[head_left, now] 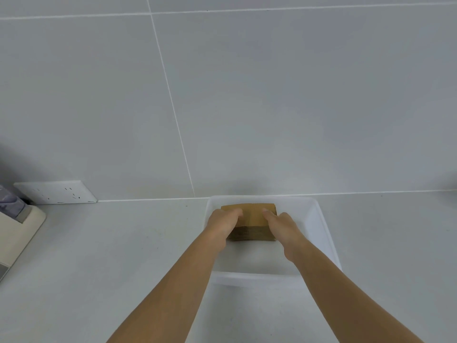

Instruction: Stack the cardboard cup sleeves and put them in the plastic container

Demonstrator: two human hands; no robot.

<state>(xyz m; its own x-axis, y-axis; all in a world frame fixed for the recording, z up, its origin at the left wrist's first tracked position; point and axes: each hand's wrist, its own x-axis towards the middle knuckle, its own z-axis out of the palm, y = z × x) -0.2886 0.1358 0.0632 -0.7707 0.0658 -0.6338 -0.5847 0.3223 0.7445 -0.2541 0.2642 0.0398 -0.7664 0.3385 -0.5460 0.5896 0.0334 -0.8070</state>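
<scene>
Stack of brown cardboard cup sleeves [251, 222] sits inside the white plastic container [321, 219], toward its far end, close to the back wall of the tub. Layered edges of the sleeves show along the near side of the stack; top face flat and plain. Left hand [223, 224] clasps the stack's left side, fingers curled over the top edge, palm against the flank. Right hand [284, 227] clasps the right side in the same way, fingers reaching over the top, thumb side lower down. Both hands closed on the stack, pressing it between them; cannot tell whether the stack's underside touches the container floor. Bare forearms run from the bottom of the frame across the container's near rim. Container rests on a pale grey surface [123, 256], its far end just beside the tiled wall [247, 95]. Well to the left, a white power socket panel [55, 192] is set low on the wall. Further left, at the frame edge, part of a cream-coloured appliance [17, 229] stands on the surface, its make unclear.
</scene>
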